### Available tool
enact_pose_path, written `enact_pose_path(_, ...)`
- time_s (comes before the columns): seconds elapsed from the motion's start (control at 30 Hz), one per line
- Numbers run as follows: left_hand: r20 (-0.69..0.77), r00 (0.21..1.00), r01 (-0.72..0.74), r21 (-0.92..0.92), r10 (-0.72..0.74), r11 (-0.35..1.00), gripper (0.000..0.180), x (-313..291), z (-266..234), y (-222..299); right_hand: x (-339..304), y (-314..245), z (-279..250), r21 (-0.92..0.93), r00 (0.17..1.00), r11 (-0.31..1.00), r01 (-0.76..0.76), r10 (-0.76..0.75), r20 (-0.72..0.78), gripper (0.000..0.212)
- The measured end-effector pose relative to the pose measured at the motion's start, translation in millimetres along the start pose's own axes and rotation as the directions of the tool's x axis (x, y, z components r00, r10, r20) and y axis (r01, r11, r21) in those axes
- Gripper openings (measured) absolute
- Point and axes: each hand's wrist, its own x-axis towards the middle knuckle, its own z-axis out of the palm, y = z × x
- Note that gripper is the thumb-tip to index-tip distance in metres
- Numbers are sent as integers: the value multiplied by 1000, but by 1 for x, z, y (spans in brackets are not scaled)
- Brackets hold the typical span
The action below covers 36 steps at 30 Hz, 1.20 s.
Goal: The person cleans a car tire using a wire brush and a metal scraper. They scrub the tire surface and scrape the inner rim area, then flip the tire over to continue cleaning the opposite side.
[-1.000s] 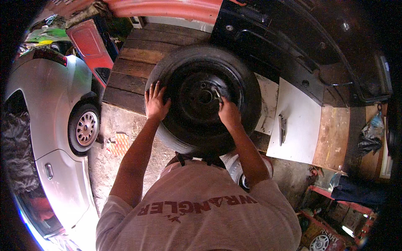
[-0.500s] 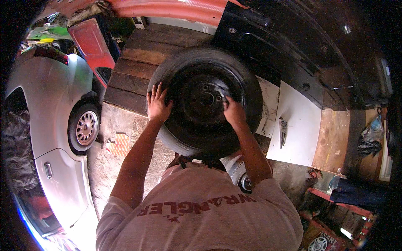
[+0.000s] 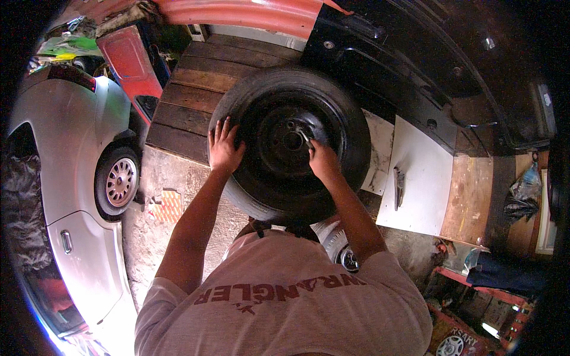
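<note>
A car wheel lies flat in front of me, its black tyre point(image 3: 279, 204) around a dark steel rim point(image 3: 276, 155) with a round centre hole. My left hand point(image 3: 224, 148) rests on the tyre's left side, fingers spread and holding nothing. Over the right part of the rim, my right hand point(image 3: 325, 162) is closed around a slim, pale metal tool point(image 3: 306, 140). The tool points up and left, by the centre hole. Its exact kind is too small and dark to tell, and the fingers hide its rear part.
Wooden planks point(image 3: 196, 98) support the wheel. To the right is a white board point(image 3: 418, 172) with a dark, narrow tool point(image 3: 399, 188) on it. A black vehicle panel point(image 3: 409, 65) stands behind. A silver car point(image 3: 89, 190) is left; another wheel point(image 3: 337, 246) sits low beside me.
My right hand has moved slightly left and down across the rim, bringing the slim tool closer to the centre hole. The left hand and the wheel stay in place.
</note>
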Motion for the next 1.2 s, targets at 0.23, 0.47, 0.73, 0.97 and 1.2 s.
enact_pose_path(0.23, 10, 1000, -5, 7, 5, 1000, 55, -1, -5, 3, -9, -11, -10, -10, 996, 996, -87, 87, 34, 35)
enact_pose_path(0.47, 4, 1000, -19, 1, 19, 1000, 55, -2, -4, 1, 7, -16, -4, -6, 995, 997, -81, 82, 57, 34)
enact_pose_path(0.73, 8, 1000, 8, 10, -8, 1000, 55, -2, -2, 4, -7, 4, -11, -1, 994, 995, -102, 102, 38, 38)
enact_pose_path(0.97, -14, 1000, -1, -4, 1, 1000, 54, 0, 2, -2, 19, -42, 17, 105, 988, 991, 78, -90, 123, 35)
enact_pose_path(1.2, -94, 992, 84, -36, -87, 996, 60, -5, 9, -7, 25, -12, -5, 100, 996, 991, -89, 91, -22, 34)
